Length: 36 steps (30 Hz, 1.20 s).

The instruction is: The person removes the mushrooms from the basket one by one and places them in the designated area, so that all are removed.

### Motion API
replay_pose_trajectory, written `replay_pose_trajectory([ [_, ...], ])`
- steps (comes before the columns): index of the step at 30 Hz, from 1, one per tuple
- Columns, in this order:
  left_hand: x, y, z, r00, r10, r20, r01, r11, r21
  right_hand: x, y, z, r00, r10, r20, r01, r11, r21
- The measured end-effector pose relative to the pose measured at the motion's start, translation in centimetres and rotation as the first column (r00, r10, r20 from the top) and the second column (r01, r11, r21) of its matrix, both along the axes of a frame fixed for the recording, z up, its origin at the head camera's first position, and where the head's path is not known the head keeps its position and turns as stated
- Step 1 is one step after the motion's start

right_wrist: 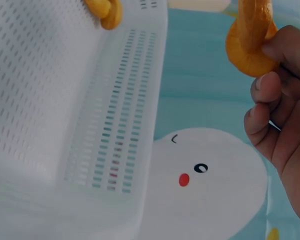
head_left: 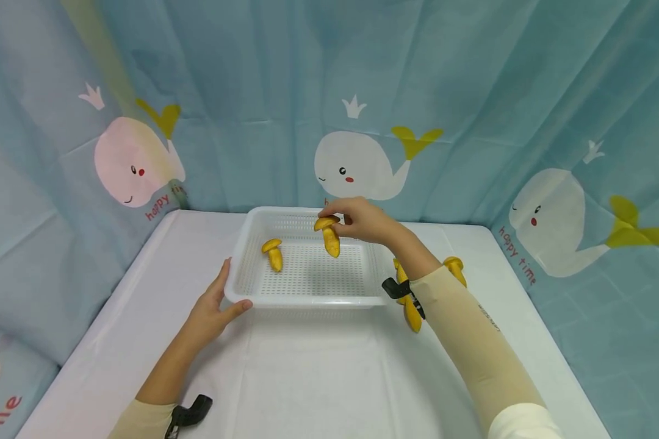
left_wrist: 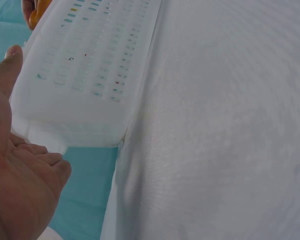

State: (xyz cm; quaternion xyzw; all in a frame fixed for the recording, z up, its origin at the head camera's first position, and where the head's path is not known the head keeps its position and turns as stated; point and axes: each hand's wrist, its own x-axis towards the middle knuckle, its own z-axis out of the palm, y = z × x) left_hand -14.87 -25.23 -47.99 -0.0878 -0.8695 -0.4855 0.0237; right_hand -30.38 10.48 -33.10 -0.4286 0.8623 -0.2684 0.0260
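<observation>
A yellow mushroom [head_left: 331, 239] is pinched by its cap between the thumb and fingers of my right hand [head_left: 364, 221], above the white perforated basket [head_left: 318, 301]. In the right wrist view the held mushroom [right_wrist: 250, 40] shows its cap and part of its stem. Another yellow mushroom [head_left: 274, 255] lies inside the basket, toward the left. My left hand [head_left: 213, 310] rests at the basket's front left corner, its thumb stretched along the front rim and its fingers along the left side. In the left wrist view the basket wall [left_wrist: 80, 70] hides part of the fingers.
Right of the basket, more yellow mushrooms [head_left: 412, 314] lie on the white table [head_left: 318, 372], partly hidden by my right forearm. A further mushroom [head_left: 454, 268] sits beyond that arm. Blue curtains [head_left: 252, 122] with whale prints surround the table's back and sides.
</observation>
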Motion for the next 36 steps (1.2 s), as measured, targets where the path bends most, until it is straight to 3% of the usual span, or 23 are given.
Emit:
replay_pose_trajectory([
  [12, 0.3, -0.1, -0.2, 1.0, 0.001, -0.006, -0.001, 1.0, 0.013, 2.1, 5.1, 0.1, 0.998, -0.043, -0.055, 0.041, 0.998, -0.047],
  [21, 0.4, -0.1, -0.3, 1.0, 0.018, 0.006, -0.018, 1.0, -0.007, 4.3, 9.5, -0.6, 0.982, -0.151, -0.114, 0.143, 0.987, -0.076],
  [26, 0.3, 0.0, -0.3, 1.0, 0.015, 0.008, -0.015, 1.0, -0.001, 5.8, 11.7, -0.9, 0.973, -0.213, -0.084, 0.205, 0.974, -0.098],
  [31, 0.1, 0.1, -0.3, 1.0, 0.008, 0.005, -0.008, 1.0, -0.006, 7.1, 13.7, -1.8, 0.961, -0.266, -0.073, 0.255, 0.958, -0.128],
  [36, -0.2, 0.1, -0.2, 1.0, 0.003, -0.001, -0.003, 1.0, -0.019, 7.8, 15.8, -3.2, 0.961, -0.26, -0.095, 0.241, 0.954, -0.176],
])
